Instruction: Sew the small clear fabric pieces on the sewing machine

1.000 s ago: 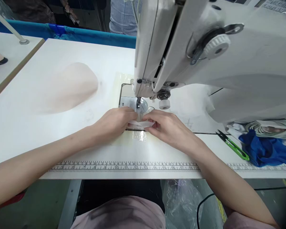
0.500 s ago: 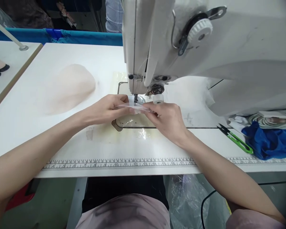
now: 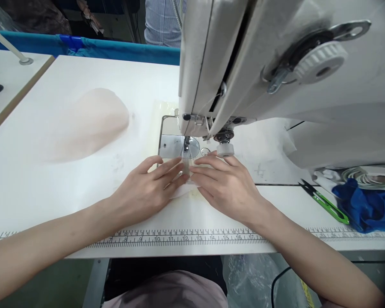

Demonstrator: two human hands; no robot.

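Note:
Both hands lie palm down in front of the sewing machine (image 3: 208,72). My left hand (image 3: 154,184) has its fingers stretched out over a thin, sheer white piece of fabric (image 3: 181,191), most of which the hands cover. From the other side my right hand (image 3: 223,182) rests on the same piece, fingers extended. The fingertips of the two hands nearly meet just below the presser foot (image 3: 187,144). Under that foot is the shiny metal needle plate (image 3: 171,145). Whether the fabric's far edge lies beneath the foot I cannot tell.
A sheer beige piece (image 3: 96,122) lies on the table at the left. Green-handled thread snips (image 3: 327,203) and a blue cloth (image 3: 368,205) are at the right. A printed ruler strip (image 3: 186,238) runs along the front edge. People are partly visible beyond the table.
Both hands have come down and toward me from the presser foot. The white piece, pinched and raised earlier, now lies flat under spread fingers. The view has shifted closer to the machine.

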